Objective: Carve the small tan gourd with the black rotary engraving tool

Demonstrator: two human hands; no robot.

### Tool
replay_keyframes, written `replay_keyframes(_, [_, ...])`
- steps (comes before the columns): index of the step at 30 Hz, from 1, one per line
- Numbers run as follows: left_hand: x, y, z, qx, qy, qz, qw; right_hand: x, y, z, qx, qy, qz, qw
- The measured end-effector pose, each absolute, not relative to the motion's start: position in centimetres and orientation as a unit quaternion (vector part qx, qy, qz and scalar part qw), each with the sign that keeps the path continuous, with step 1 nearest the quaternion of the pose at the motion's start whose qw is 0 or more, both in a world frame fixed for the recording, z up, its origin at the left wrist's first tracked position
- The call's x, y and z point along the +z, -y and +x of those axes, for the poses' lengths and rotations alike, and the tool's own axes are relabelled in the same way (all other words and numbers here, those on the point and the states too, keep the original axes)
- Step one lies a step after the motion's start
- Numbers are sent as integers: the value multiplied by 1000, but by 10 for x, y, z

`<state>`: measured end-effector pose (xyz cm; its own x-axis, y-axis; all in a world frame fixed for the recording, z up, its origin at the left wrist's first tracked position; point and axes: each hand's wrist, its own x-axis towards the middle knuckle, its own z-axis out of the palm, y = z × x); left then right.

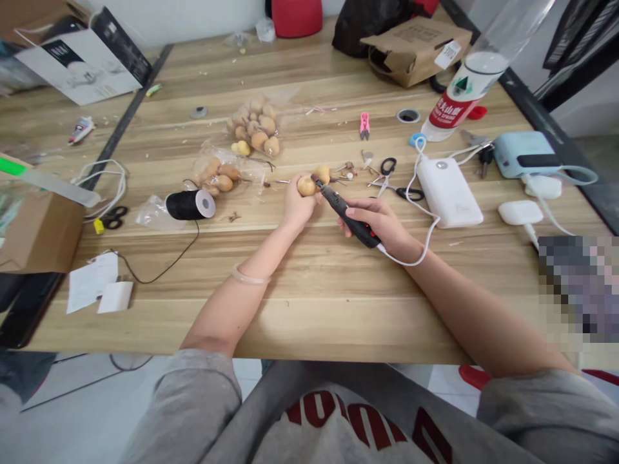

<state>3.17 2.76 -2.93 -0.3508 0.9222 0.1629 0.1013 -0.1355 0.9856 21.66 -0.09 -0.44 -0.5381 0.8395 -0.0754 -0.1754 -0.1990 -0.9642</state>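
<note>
My left hand [296,211] is closed around a small tan gourd [305,186], whose rounded surface shows past the fingers. In my right hand [382,222] is a black rotary tool [349,218], gripped like a pen, with a white cable running from its back end. The tool's tip meets or nearly meets the gourd; contact is too small to tell. Just beyond my hands lie several small rotary bits [347,171]. Two clear bags hold more gourds: a larger bag [256,122] farther back and a smaller one [220,175] to the left.
A black thread spool [186,205] lies left of my hands. On the right are scissors [387,169], a white power bank [449,190], a large water bottle [457,96] and a blue box [527,153]. Pink pliers [364,125] lie farther back. A cardboard box [46,232] borders the left side.
</note>
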Motion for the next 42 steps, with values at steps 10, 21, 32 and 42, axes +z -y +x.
replay_keyframes(10, [-30, -28, 31, 594, -564, 462, 341, -6, -1, 217, 705, 527, -317, 353])
replay_keyframes(21, [-32, -28, 30, 598, -556, 470, 336, -6, 0, 217, 708, 531, -317, 342])
replay_keyframes(32, [-33, -28, 30, 599, -548, 465, 352, -5, 1, 217, 705, 540, -310, 339])
replay_keyframes(42, [-35, -30, 29, 599, -556, 463, 345, -6, 0, 217, 703, 536, -313, 347])
